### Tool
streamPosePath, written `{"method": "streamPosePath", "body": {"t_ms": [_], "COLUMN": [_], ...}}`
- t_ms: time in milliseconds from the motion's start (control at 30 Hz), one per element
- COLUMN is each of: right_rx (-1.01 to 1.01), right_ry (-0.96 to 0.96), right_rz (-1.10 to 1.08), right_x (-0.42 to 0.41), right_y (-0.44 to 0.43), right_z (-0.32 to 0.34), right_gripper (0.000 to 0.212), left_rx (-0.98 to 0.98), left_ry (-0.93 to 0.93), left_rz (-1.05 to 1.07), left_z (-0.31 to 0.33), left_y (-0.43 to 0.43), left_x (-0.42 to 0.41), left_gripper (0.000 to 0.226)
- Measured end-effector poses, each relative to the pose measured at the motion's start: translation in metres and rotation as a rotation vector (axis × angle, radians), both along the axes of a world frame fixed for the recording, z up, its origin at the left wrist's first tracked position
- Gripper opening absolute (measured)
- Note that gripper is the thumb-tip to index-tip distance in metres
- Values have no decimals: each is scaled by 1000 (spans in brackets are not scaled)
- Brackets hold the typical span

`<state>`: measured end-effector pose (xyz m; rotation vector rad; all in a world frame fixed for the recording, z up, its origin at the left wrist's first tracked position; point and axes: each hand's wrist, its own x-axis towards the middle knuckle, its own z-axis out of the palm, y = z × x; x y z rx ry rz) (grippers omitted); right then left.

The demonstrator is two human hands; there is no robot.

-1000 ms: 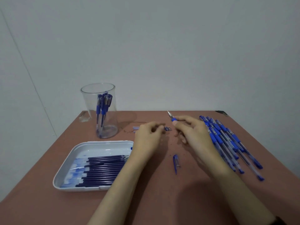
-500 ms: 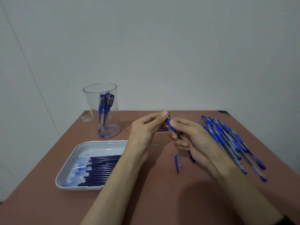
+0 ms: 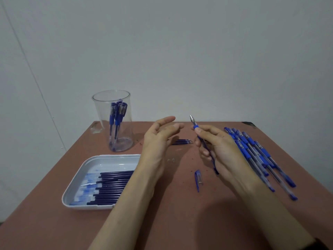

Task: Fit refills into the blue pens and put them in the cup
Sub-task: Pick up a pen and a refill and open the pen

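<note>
My right hand [image 3: 219,148] grips an uncapped blue pen [image 3: 194,124], its metal tip pointing up and away. My left hand [image 3: 159,136] hovers just left of the tip, fingers relaxed and holding nothing. A loose blue pen cap [image 3: 198,178] lies on the table below my right hand. A few dark refills [image 3: 182,142] lie on the table between my hands. The clear plastic cup [image 3: 115,121] stands at the back left with three capped blue pens in it. A row of several capped blue pens [image 3: 259,157] lies to the right, partly hidden by my right hand.
A white tray [image 3: 108,158] with several dark blue refills sits at the front left, partly under my left forearm. The brown table [image 3: 180,213] ends at a grey wall behind. Small crumbs of debris [image 3: 171,160] lie near the middle.
My left hand has let go of the pen tip and drawn back to the left, fingers opening. My right hand has tilted the pen more upright, so its metal tip shows.
</note>
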<state>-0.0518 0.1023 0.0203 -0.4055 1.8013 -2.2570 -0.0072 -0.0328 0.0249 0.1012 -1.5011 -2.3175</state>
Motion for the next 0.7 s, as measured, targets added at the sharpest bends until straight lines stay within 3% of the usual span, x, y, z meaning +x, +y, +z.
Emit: {"method": "streamPosePath", "body": {"t_ms": [200, 367, 533, 600, 700], "right_rx": [63, 186, 367, 358, 340], "right_ry": [7, 111, 210, 205, 210], "right_rz": [114, 62, -54, -130, -205], "right_x": [4, 3, 4, 2, -1], "right_y": [-1, -2, -3, -2, 1], "right_z": [0, -4, -8, -8, -6], "right_gripper": [9, 7, 4, 5, 6], "left_rx": [-70, -94, 32, -74, -417], "left_ry": [18, 1, 10, -32, -113], "left_rz": [-86, 63, 206, 256, 236], "left_z": [-1, -3, -1, -3, -8], "left_y": [2, -1, -10, -11, -6], "left_x": [1, 0, -2, -2, -2], "left_gripper": [27, 19, 14, 11, 5]}}
